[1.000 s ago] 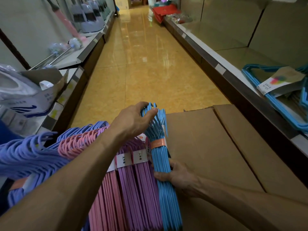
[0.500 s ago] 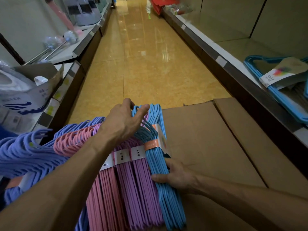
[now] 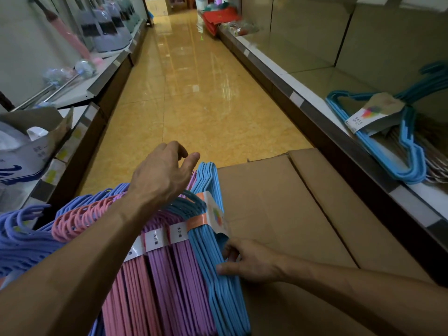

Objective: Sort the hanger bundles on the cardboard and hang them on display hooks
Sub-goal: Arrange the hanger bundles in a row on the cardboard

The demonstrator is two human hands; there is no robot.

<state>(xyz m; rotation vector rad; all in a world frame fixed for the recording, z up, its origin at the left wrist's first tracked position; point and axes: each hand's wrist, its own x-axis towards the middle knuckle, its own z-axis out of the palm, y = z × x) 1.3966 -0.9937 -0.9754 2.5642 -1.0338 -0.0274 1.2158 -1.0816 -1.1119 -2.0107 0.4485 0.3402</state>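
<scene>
Head view: right hand (image 3: 252,261) grips blue hanger bundle (image 3: 213,251) lying on cardboard (image 3: 278,214), bundle at 9 o'clock of it. Left hand (image 3: 161,174) hovers over hooks, fingers loose, holding nothing.

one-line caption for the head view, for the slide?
Right hand steadies the blue hanger bundle beside purple and pink bundles on the cardboard; left hand hovers open above the hooks.

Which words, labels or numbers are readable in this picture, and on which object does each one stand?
White bands on the purple hanger bundles: Chinese characters, too blurred to quote.
Card on the blue hangers on the shelf: small print, unreadable.
Carton at left: blue print, unreadable.
Shelf price tags: blurred.
Nothing can be quoted with certainty.
</scene>
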